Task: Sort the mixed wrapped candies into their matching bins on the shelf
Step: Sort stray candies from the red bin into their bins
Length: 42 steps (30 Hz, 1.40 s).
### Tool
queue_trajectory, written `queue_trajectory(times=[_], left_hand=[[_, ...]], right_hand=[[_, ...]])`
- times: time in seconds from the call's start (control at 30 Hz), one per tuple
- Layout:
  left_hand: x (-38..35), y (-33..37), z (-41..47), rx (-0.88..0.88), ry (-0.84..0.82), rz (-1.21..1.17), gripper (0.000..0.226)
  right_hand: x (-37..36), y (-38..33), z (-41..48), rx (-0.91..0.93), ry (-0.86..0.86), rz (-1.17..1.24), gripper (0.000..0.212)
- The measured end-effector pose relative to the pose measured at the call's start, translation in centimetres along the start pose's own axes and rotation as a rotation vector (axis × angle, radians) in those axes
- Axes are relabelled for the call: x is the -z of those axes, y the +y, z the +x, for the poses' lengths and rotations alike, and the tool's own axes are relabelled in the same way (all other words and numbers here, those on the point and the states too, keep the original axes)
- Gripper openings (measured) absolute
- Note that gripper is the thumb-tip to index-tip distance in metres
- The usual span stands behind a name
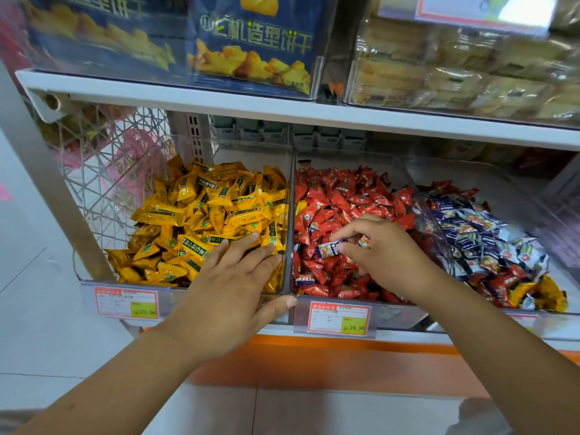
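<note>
Although each of the three clear bins already shows one dominant colour, the sorting looks to me only partly done. The red bin (389,306), in the middle, is mostly red candies (339,189), yet strays lie among them: a blue-and-white piece (305,279) near its front left corner, another toward its centre, and a yellow stray (299,207) against its left wall. Left of the red bin, the yellow bin (125,282) appears uniform, filled with yellow candies (201,208). Right of the red bin, the blue bin (521,199) holds blue-and-white candies (470,227) toward the back, but a mixed heap (527,293) of red and yellow wrappers sits at its front, so I judge most of the remaining work lies there.

The right hand (386,252) is down inside the red bin, fingers curled, thumb and fingertips pinching a blue-and-white candy (328,248) just above the red pile. Something small and pale peeks out beside the fingers, and I cannot tell whether it is a second piece being held. By its wrapper, the pinched candy belongs one bin to the right of the red bin. The left hand (232,287) lies flat, straight fingers pressed on the yellow candies just left of the red bin's left wall, thumb over the front rim where the two bins meet; it grips nothing.
</note>
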<state>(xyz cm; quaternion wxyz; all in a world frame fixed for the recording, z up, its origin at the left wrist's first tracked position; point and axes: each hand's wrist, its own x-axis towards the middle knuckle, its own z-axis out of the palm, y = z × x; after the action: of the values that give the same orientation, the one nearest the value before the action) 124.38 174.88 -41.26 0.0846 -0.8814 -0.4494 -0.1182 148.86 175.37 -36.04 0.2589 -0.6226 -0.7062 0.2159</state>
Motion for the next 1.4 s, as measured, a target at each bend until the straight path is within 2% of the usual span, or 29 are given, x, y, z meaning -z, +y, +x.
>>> queue_trajectory(times=[0.27,0.47,0.53,0.63,0.7,0.77,0.83,0.93,1.0,1.07,1.2,1.33,1.4], left_hand=[[0.1,0.1,0.1,0.005,0.010,-0.001,0.076],[-0.1,0.0,0.0,0.009,0.002,-0.026,0.076],[-0.2,0.0,0.0,0.007,0.000,-0.031,0.076],[-0.2,0.0,0.0,0.002,0.005,-0.020,0.076],[-0.2,0.0,-0.1,0.006,0.004,-0.024,0.075],[-0.1,0.1,-0.1,0.010,0.006,-0.020,0.075],[0.1,0.1,0.0,0.014,0.006,-0.020,0.076],[0.1,0.1,-0.1,0.010,0.005,-0.020,0.077],[0.0,0.1,0.0,0.005,0.010,-0.017,0.076],[0.0,0.1,0.0,0.005,0.014,-0.013,0.076],[0.0,0.0,-0.1,0.013,0.002,-0.022,0.075],[0.0,0.1,0.0,0.017,-0.002,-0.018,0.075],[0.0,0.1,0.0,0.017,-0.002,-0.022,0.074]], right_hand=[[0.8,-0.1,-0.5,-0.069,0.030,0.200,0.010],[1.3,-0.6,-0.3,-0.032,0.063,0.160,0.007],[1.2,-0.8,-0.3,-0.032,-0.003,0.140,0.008],[-0.2,-1.6,-0.4,0.014,-0.194,0.059,0.021],[-1.4,-1.9,-0.3,0.062,-0.272,-0.072,0.025],[-2.2,-1.7,0.0,0.111,-0.319,-0.259,0.019],[-2.4,-1.5,0.3,0.085,-0.381,-0.362,0.025],[-2.3,-1.4,0.9,0.041,-0.439,-0.392,0.041],[-2.4,-1.5,1.0,0.059,-0.421,-0.389,0.038],[-2.8,-1.3,1.0,0.093,-0.371,-0.357,0.027],[-2.6,-1.2,0.7,0.120,-0.236,-0.192,0.011],[-1.9,-1.6,1.2,0.094,-0.126,-0.100,0.011],[-2.4,-1.7,1.7,0.091,-0.126,-0.164,0.021]])
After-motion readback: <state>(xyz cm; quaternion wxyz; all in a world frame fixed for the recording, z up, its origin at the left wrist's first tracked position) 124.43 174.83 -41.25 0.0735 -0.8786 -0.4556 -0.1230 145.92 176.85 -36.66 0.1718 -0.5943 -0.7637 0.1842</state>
